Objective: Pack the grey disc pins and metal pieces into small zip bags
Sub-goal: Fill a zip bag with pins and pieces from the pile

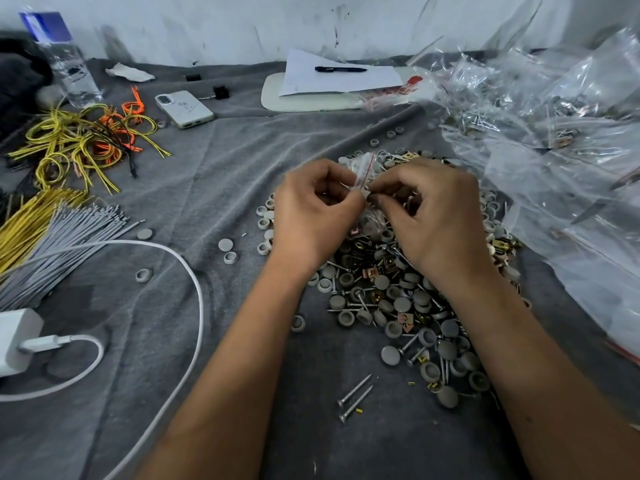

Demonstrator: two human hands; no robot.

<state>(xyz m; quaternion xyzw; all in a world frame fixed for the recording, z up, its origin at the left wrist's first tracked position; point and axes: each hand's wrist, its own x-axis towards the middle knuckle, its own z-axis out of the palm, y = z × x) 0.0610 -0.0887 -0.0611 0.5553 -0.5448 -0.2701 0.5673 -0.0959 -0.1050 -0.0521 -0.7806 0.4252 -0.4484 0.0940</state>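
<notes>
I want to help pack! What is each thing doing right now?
Left hand: grip pinching the small clear zip bag.
Right hand: pinching the same bag.
Small clear zip bag: held above the pile.
Pile of grey disc pins and metal pieces: loose on grey cloth.

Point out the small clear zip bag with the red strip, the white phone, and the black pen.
Small clear zip bag with red strip (362, 171), head view, upper half.
White phone (183, 109), head view, back panel.
Black pen (340, 69), head view, mid-barrel.
</notes>
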